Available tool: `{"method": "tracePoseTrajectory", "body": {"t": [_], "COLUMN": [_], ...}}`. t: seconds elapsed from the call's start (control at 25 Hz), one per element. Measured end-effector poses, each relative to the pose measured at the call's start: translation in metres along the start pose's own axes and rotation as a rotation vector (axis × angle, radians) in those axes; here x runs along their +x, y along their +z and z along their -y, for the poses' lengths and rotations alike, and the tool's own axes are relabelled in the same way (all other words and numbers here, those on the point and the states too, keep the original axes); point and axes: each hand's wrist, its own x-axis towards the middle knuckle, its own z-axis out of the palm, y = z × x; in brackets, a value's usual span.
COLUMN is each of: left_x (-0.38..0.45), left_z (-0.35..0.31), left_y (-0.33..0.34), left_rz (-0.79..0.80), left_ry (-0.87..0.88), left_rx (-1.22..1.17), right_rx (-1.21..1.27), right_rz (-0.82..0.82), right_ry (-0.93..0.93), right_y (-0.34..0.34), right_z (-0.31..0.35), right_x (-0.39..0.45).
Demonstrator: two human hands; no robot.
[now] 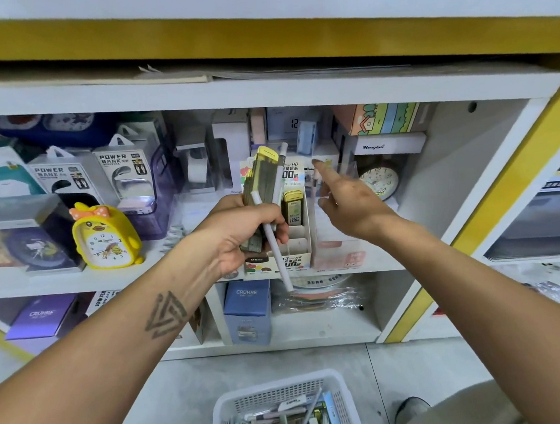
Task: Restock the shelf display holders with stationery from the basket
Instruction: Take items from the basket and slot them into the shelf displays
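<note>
A white shelf unit [264, 91] with yellow edge trim [488, 205] filled the view. Below it lay a pale grey floor [191, 387] with a visible seam. Flat cardboard, or possibly paper, [172, 76] rested on the upper board. Lighting was even.

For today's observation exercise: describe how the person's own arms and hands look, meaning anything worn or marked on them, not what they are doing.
Both forearms are bare, with no sleeves, gloves, watch or rings in view. The left forearm carries a dark tattoo of interlocking triangles. The right hand has a few dark smudges on its back. The left hand shows no markings.
</note>
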Motion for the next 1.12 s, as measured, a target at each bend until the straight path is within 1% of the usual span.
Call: {"method": "tracePoseTrajectory", "body": {"t": [0.08,0.16,0.2,0.24,0.28,0.36,0.48,0.52,0.56,0.64,0.68,0.72,0.76,0.88,0.96,1.04,1.12], "left_x": [-0.004,-0.008,-0.010,-0.013,-0.015,-0.018,-0.019,-0.019,-0.020,-0.021,-0.021,-0.022,-0.022,-0.019,-0.017,-0.016,-0.014], "left_z": [0.000,0.000,0.001,0.002,0.003,0.006,0.009,0.010,0.010,0.011,0.011,0.011,0.011,0.010,0.009,0.008,0.008], "left_y": [0.001,0.003,0.004,0.006,0.007,0.010,0.012,0.013,0.013,0.012,0.012,0.013,0.013,0.013,0.011,0.008,0.003], "left_rz": [0.000,-0.003,-0.002,0.004,0.016,0.044,0.081,0.097,0.114,0.143,0.156,0.169,0.181,0.199,0.202,0.203,0.185], "left_ry": [0.000,0.002,0.002,-0.001,-0.005,-0.014,-0.021,-0.024,-0.028,-0.034,-0.033,-0.033,-0.034,-0.050,-0.073,-0.094,-0.110], "left_rx": [-0.005,-0.013,-0.017,-0.019,-0.019,-0.032,-0.017,-0.009,-0.008,-0.001,0.010,0.021,0.024,0.002,-0.034,-0.064,-0.040], "right_rx": [0.037,0.027,-0.029,-0.094,-0.137,-0.141,-0.118,-0.054,0.099,0.635,0.871,1.011,1.055,1.037,1.128,1.226,1.251], "right_rz": [0.052,0.231,0.314,0.347,0.340,0.306,0.318,0.272,0.193,0.024,-0.032,-0.071,-0.093,-0.114,-0.139,-0.210,-0.314], "right_ry": [0.028,0.054,0.040,0.008,-0.036,-0.095,-0.099,-0.082,-0.026,0.162,0.242,0.282,0.296,0.302,0.319,0.366,0.419], "right_y": [-0.008,-0.015,-0.015,-0.014,-0.013,-0.013,-0.019,-0.021,-0.025,-0.033,-0.034,-0.034,-0.032,-0.028,-0.028,-0.031,-0.032], "right_z": [0.001,0.003,0.004,0.005,0.006,0.009,0.011,0.012,0.014,0.024,0.030,0.035,0.037,0.040,0.036,0.031,0.025], "right_x": [-0.011,-0.025,-0.033,-0.039,-0.043,-0.050,-0.052,-0.049,-0.046,-0.037,-0.033,-0.029,-0.025,-0.018,-0.014,-0.012,-0.010]}}
